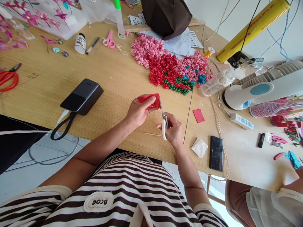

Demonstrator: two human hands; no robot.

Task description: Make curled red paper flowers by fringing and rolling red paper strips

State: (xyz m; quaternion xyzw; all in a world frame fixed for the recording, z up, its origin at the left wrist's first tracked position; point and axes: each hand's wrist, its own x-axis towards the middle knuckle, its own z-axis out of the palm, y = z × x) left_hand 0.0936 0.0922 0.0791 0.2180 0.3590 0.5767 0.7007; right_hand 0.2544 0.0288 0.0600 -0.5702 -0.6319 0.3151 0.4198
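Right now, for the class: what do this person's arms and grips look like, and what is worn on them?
The left grip and right grip are bare, with no ring or watch showing. The short sleeves of the shirt have dark brown and white stripes.

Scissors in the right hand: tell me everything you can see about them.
The scissors have slim metal blades and a cream-white plastic handle, with one loop showing below the fingers. They stand tilted, tips pointing away from the person, gripped in the right hand above a wooden table. The blades reach the edge of a folded red strip held in the left hand. How far the blades are open is hard to tell.
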